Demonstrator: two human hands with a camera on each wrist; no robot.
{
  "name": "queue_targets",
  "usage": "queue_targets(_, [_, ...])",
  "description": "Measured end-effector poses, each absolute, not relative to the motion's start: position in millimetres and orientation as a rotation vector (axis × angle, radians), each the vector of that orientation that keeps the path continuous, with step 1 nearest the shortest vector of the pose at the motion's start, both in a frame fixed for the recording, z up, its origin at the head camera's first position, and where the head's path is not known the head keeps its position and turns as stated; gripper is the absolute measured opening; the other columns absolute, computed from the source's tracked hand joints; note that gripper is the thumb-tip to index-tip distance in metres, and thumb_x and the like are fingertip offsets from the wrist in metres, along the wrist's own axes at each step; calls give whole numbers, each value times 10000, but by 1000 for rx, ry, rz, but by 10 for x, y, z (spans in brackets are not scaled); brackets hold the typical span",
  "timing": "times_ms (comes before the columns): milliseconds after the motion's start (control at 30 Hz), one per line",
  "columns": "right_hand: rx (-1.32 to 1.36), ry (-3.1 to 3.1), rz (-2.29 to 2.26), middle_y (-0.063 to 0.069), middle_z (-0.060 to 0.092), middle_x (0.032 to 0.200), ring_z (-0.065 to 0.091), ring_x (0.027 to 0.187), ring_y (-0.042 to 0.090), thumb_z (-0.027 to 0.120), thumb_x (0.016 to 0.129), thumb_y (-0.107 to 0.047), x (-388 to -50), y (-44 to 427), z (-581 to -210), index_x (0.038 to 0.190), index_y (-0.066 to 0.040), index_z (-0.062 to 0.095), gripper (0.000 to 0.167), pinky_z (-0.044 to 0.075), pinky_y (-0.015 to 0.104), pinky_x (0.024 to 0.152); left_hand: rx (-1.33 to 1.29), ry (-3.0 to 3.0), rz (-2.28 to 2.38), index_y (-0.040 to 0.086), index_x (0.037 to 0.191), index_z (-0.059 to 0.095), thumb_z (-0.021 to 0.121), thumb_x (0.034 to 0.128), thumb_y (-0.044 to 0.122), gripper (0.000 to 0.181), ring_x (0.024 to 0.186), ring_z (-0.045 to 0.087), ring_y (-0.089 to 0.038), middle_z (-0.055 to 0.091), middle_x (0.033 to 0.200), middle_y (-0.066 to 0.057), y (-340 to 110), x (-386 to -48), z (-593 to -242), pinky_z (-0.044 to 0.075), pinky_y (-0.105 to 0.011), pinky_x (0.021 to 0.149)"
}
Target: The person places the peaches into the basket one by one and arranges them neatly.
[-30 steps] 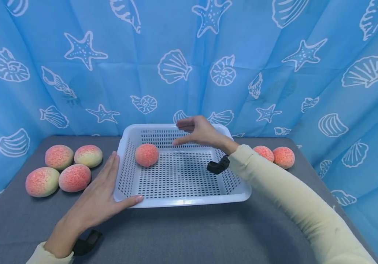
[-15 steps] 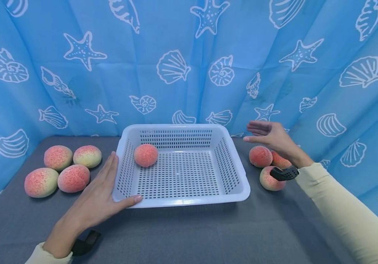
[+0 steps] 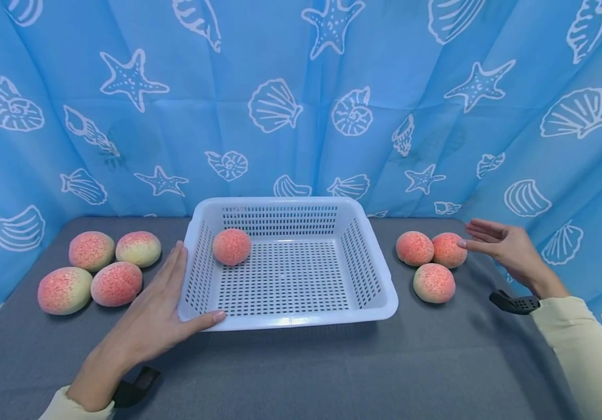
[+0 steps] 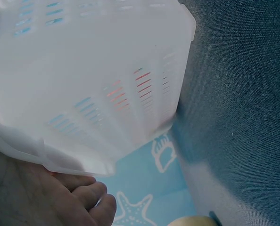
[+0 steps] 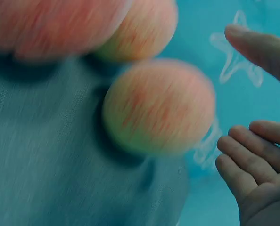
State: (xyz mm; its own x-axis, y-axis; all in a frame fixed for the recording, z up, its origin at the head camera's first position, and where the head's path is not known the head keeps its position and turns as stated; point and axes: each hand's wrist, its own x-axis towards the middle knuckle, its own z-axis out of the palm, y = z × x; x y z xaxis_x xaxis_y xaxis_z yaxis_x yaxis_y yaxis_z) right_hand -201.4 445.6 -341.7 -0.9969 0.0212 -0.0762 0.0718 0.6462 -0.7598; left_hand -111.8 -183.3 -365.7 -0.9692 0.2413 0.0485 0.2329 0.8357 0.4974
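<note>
A white slotted basket (image 3: 290, 319) stands mid-table with one pink peach (image 3: 231, 247) inside at its left. My left hand (image 3: 149, 315) rests on the basket's left rim, fingers straight along the side, thumb over the front corner; the left wrist view shows that hand (image 4: 60, 197) by the basket wall (image 4: 83, 61). My right hand (image 3: 513, 254) is open and empty, just right of a peach (image 3: 449, 250) in the right-hand group; whether it touches is unclear. In the right wrist view its thumb and fingers (image 5: 258, 160) spread beside a peach (image 5: 160, 107).
Several peaches (image 3: 91, 251) sit in a cluster on the grey table (image 3: 301, 373) left of the basket. Two more peaches, one behind (image 3: 415, 248) and one in front (image 3: 434, 283), are in the right group. A blue shell-patterned curtain (image 3: 301, 151) hangs behind.
My right hand has moved from over the basket to the far right, beyond the right-hand peaches, uncovering them. The left hand and the basket have stayed in place.
</note>
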Motion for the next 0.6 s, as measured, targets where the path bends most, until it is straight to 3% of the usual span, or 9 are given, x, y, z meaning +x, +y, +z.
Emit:
queue_targets(100, [96, 2776, -1250, 333, 328, 1554, 528, 1342, 196, 701, 972, -373, -2011, 4553, -3541, 1586, 57, 201, 901, 513, 239, 947, 386, 2991, 810, 179, 1605, -159, 670, 801, 763, 1295, 1527, 67, -431, -146, 1686, -73, -1834, -1120, -3651, 237, -732, 1078])
queue_targets(200, [109, 2742, -1200, 339, 287, 1570, 320, 1420, 498, 685, 984, -377, -2033, 4620, -3662, 1588, 67, 160, 915, 478, 378, 1014, 388, 2988, 815, 184, 1605, -162, 669, 801, 764, 1294, 1528, 68, -428, -148, 1686, -68, -1833, -1120, -3651, 236, -731, 1079])
queue_targets(600, [105, 2726, -1107, 391, 325, 1519, 352, 1379, 550, 714, 956, -416, -2101, 4611, -3829, 1558, 105, 232, 931, 380, 619, 1056, 385, 2984, 814, 178, 1605, -167, 676, 800, 758, 1302, 1522, 78, -444, -145, 1686, -86, -1833, -1128, -3641, 229, -729, 1085])
